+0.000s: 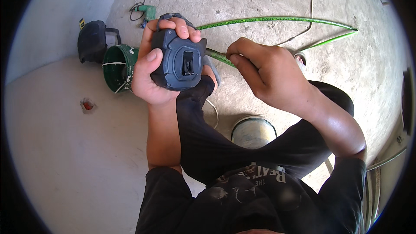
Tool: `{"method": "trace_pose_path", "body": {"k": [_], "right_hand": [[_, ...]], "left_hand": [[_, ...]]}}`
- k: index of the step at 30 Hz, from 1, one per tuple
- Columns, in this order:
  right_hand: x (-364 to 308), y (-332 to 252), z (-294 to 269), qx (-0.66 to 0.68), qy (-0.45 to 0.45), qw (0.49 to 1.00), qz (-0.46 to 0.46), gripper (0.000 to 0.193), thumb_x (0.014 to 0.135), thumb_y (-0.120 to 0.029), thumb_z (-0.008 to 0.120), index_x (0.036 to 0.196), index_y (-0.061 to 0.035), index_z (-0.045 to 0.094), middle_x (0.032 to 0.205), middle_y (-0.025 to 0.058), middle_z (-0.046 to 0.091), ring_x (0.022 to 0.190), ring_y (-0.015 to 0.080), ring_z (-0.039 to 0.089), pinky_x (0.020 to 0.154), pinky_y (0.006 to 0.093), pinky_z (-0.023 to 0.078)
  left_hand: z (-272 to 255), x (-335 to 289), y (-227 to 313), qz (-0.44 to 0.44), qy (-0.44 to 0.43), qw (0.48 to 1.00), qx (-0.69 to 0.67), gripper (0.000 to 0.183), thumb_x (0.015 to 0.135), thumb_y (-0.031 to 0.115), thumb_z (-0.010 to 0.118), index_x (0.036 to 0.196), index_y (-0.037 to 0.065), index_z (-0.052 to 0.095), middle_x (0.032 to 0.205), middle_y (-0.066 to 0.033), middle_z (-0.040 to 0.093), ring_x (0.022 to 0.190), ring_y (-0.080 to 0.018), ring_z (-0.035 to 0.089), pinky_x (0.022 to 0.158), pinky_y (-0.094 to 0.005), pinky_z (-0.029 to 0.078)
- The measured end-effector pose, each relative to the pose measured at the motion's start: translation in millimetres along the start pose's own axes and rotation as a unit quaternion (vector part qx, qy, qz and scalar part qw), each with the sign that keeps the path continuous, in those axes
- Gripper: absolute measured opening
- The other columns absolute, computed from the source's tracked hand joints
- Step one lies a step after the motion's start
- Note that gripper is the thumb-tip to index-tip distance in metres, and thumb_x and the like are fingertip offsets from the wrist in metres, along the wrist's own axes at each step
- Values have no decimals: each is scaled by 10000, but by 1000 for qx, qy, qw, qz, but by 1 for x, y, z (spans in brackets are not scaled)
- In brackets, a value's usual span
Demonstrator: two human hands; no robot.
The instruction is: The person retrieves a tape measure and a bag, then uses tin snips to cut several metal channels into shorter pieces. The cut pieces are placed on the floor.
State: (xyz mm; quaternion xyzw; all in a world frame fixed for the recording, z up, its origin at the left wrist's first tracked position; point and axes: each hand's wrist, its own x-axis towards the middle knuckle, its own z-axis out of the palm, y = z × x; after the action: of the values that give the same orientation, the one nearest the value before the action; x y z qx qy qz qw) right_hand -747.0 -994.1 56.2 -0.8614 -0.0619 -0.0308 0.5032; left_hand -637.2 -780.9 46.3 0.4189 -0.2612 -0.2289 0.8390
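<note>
Your left hand (149,84) is wrapped around the tape measure case (175,58), fingers over its top and thumb along the near side, holding it up in front of your left knee, while the thumb and forefinger of your right hand (275,71) pinch the green blade (268,19) just beside the case's mouth. The case should feel compact and fairly dense for its size, firm and hard to crush, and its ridged shell ought to give a good grip; take it by the sides, as you have it, clear of the mouth. The blade is likely thin, light and springy, stiff along its curve but quick to kink where it turns sharply at the far right, and its edges may be slick or sharp, so pinch it across the flat rather than sliding skin along the edge. Counting up, you have one case, one blade running out over the floor (242,0), one green drill (150,12) lying beyond your left hand, one dark bag-like object (91,42) against the wall, and two buckets: a green bucket (115,56) on the left and a pale bucket (253,134) between your legs
</note>
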Motion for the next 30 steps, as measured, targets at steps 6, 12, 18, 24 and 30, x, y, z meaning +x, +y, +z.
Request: {"method": "trace_pose_path", "body": {"k": [6,12,18,24,30], "right_hand": [[-2,5,1,-19,-17,999,-41,122,954,-123,639,1040,-42,611,712,184,659,691,399,680,614,483,537],[-3,1,6,1,-20,996,-87,152,941,-124,660,1068,-55,613,682,167,642,670,377,684,593,481,534],[-2,1,4,-16,-16,998,-61,173,940,-128,663,1088,-60,604,690,163,651,653,370,684,579,475,532],[0,-1,-1,33,-24,998,-51,209,933,-115,653,1109,-45,563,712,156,664,671,373,691,589,473,537],[0,-10,-2,58,-21,997,-44,307,914,-146,696,1160,-45,543,808,137,689,737,324,723,620,428,561]], "left_hand": [[-2,0,-1,-2,27,1000,-12,460,910,267,491,1284,1,519,1164,-191,546,1129,-334,552,1042,-466,418],[-2,1,-4,-22,75,995,-59,439,930,289,477,1270,21,551,1169,-173,557,1133,-335,575,1041,-466,436],[-2,1,-2,-17,106,992,-73,437,928,300,493,1272,40,562,1175,-160,560,1132,-333,575,1048,-473,432],[3,1,-4,0,76,994,-73,440,925,288,498,1278,31,549,1178,-169,548,1162,-347,553,1046,-468,433],[8,-2,-4,-7,36,998,-51,483,926,370,490,1274,40,550,1181,-123,539,1166,-313,537,1104,-495,381]]}}
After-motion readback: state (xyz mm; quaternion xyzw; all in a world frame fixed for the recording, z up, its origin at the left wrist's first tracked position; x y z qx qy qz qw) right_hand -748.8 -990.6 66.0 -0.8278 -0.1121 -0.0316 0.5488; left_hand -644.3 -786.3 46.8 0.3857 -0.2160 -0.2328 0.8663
